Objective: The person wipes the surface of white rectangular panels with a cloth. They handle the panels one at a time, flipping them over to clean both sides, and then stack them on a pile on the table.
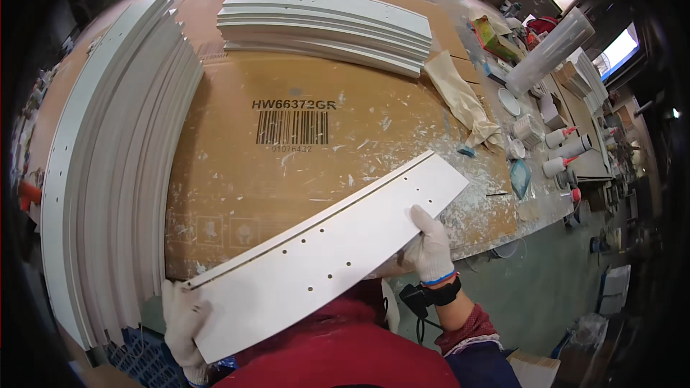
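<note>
A long white drilled board (323, 259) with a groove along its far edge lies slantwise in front of me, its right end farther off than its left. My left hand (185, 323), in a white glove, grips its left end. Near the right end, my gloved right hand (430, 244) has the near edge, thumb on top and the other fingers hidden below. The board is over the near edge of a cardboard sheet (237, 172) speckled with white flakes. Several round holes run through the board's face.
A tall stack of white boards (108, 165) stands at the left, another stack (323, 25) at the back. A crumpled cloth (463, 100), a blue scraper-like piece (520, 178), glue bottles (557, 165) and a clear plastic roll (550, 50) lie to the right.
</note>
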A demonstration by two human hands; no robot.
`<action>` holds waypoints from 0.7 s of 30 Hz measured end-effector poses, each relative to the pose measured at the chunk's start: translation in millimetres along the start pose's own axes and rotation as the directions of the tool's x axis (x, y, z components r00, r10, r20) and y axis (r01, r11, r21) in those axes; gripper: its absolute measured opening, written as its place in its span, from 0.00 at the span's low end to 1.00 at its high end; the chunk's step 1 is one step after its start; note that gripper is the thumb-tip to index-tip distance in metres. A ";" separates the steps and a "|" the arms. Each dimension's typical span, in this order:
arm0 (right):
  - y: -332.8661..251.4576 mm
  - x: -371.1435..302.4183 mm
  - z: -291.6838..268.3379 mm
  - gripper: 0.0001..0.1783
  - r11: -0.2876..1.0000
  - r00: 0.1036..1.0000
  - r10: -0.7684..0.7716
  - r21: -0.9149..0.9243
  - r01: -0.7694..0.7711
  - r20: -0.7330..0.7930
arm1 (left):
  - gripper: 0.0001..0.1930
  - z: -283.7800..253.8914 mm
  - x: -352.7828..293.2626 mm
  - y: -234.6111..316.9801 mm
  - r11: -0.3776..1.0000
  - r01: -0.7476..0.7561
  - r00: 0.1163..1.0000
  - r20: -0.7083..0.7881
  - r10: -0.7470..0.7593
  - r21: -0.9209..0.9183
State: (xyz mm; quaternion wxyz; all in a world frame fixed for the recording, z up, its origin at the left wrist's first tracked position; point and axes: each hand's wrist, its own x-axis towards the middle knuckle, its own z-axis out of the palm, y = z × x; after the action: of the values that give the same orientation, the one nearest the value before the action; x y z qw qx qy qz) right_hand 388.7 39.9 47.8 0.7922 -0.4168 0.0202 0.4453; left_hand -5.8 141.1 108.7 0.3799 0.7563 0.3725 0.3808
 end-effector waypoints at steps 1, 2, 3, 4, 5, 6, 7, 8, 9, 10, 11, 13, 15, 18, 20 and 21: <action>2.9 -1.4 2.4 0.24 0.999 0.999 0.014 0.028 -0.015 0.039 | 0.21 5.4 -10.0 -10.8 0.978 0.153 0.965 -0.190 -0.179 -0.144; 8.0 -2.9 4.0 0.24 0.998 0.996 0.032 0.060 -0.037 0.078 | 0.26 12.2 -14.5 -15.4 0.916 0.229 0.863 -0.367 -0.348 -0.330; 13.2 -4.2 6.3 0.24 0.994 0.992 0.048 0.092 -0.059 0.117 | 0.26 8.6 -16.3 -19.0 0.781 0.262 0.842 -0.261 -0.472 -0.567; 19.4 -4.7 10.8 0.25 0.996 0.990 0.004 0.090 -0.016 0.139 | 0.27 1.9 -19.3 -24.3 0.585 0.286 0.818 -0.125 -0.562 -0.759; 24.0 -3.7 15.4 0.25 0.997 0.988 -0.003 0.071 -0.008 0.152 | 0.28 -3.7 -23.7 -28.5 0.349 0.297 0.791 0.024 -0.611 -0.889; 27.0 -3.4 19.8 0.25 0.999 0.987 -0.012 0.050 0.004 0.160 | 0.35 1.9 -34.3 -44.0 0.362 0.341 0.684 -0.035 -0.729 -0.867; 30.3 -2.6 23.6 0.25 0.999 0.985 -0.019 0.029 0.014 0.170 | 0.36 -3.0 -49.9 -58.7 0.271 0.331 0.739 0.070 -0.670 -0.904; 33.9 -1.7 23.2 0.24 0.999 0.983 0.014 0.039 -0.022 0.186 | 0.37 -11.1 -65.4 -75.8 0.168 0.338 0.785 0.179 -0.594 -0.926; 38.3 0.1 21.9 0.24 0.997 0.978 0.052 0.044 -0.062 0.204 | 0.38 -13.4 -67.8 -76.0 0.061 0.348 0.820 0.272 -0.504 -0.935; 42.4 1.7 19.9 0.24 0.993 0.971 0.090 0.048 -0.103 0.224 | 0.34 -10.2 -75.2 -72.7 0.095 0.341 0.720 0.195 -0.666 -0.935; 48.6 3.0 17.7 0.24 0.990 0.967 0.119 0.051 -0.134 0.226 | 0.29 -5.0 -77.3 -61.6 0.128 0.347 0.588 0.109 -0.801 -0.929; 58.4 5.6 15.2 0.25 0.978 0.956 0.172 0.073 -0.194 0.238 | 0.25 -17.8 -111.5 -90.7 0.089 0.378 0.501 0.123 -0.856 -0.922; 61.6 5.6 20.5 0.21 0.958 0.931 0.286 -0.078 -0.276 0.227 | 0.23 -20.2 -109.1 -90.3 0.279 0.508 0.583 0.086 -0.808 -0.815; 40.9 15.2 17.5 0.18 0.692 0.770 0.624 -0.551 -0.467 0.130 | 0.21 -17.9 -104.7 -84.7 0.334 0.501 0.604 0.046 -0.796 -0.798; 27.0 15.6 27.3 0.19 0.247 0.735 0.674 -0.960 -0.130 0.074 | 0.20 -13.5 -95.8 -76.0 0.302 0.493 0.578 0.047 -0.815 -0.816; 15.4 5.4 44.0 0.20 -0.092 0.761 0.633 -0.962 0.256 0.142 | 0.19 -12.9 -88.0 -66.4 0.287 0.515 0.558 0.061 -0.828 -0.808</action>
State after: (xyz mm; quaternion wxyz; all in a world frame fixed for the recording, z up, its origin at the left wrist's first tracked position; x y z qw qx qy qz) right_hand 365.9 77.4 64.5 0.1102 -0.6815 -0.4878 0.5342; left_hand -73.1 98.6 31.4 0.7023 0.2001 0.5304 0.4305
